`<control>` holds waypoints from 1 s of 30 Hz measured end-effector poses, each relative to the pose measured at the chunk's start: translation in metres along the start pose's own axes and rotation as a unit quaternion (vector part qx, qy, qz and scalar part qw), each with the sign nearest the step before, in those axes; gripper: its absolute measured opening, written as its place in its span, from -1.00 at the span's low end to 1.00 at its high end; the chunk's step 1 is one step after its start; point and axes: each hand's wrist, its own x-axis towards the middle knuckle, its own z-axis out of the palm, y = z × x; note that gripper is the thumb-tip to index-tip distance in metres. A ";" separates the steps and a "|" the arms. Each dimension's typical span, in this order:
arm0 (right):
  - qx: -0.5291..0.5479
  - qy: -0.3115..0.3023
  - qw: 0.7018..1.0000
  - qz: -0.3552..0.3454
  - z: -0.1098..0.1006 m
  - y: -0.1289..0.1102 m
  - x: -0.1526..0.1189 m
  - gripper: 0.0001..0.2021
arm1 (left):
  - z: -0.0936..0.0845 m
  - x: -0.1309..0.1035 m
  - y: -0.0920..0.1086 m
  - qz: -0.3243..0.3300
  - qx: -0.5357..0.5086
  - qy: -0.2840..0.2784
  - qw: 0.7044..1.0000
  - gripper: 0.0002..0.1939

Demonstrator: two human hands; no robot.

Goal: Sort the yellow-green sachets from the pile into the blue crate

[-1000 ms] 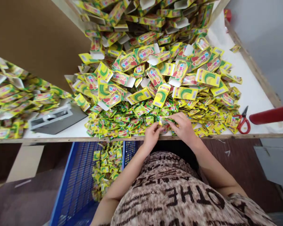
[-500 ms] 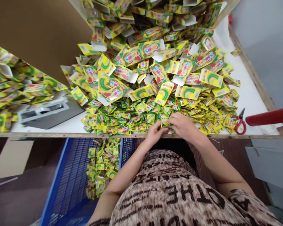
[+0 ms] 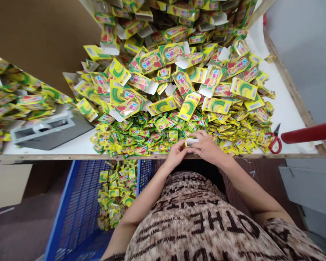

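Close to the table's front edge, my left hand (image 3: 177, 154) is closed on one end of a small candy box (image 3: 191, 141), whose white flap shows between my hands. My right hand (image 3: 208, 146) grips the same box from the other side, fingers bent over it. Most of the box is hidden by my fingers. Right behind my hands lies a heap of small green and yellow candy packets (image 3: 152, 134). Beyond these, yellow-green printed boxes (image 3: 190, 106) are piled up, many with white flaps standing out.
Red-handled scissors (image 3: 275, 139) lie at the right, near a red bar (image 3: 309, 134). A grey tape-dispenser-like holder (image 3: 51, 130) stands left, beside a large brown cardboard sheet (image 3: 43, 36). Below the table edge, a blue crate (image 3: 62, 214) holds filled yellow boxes (image 3: 116, 192).
The box has turned between my hands, and its white flap now shows more. My right fingers have shifted over it. The whole view has moved slightly.
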 end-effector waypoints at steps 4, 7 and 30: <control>0.098 0.102 0.987 0.081 0.009 -0.002 -0.021 -0.84 | -0.001 -0.003 0.008 -0.013 0.012 -0.001 1.000 -0.64; 0.237 0.198 0.927 0.215 0.018 -0.005 -0.033 -0.81 | -0.001 -0.004 0.015 -0.049 -0.012 0.009 0.999 -0.66; 0.358 0.241 0.873 0.228 0.051 -0.003 -0.005 -0.82 | -0.004 0.009 0.019 0.108 0.122 0.128 0.978 -0.82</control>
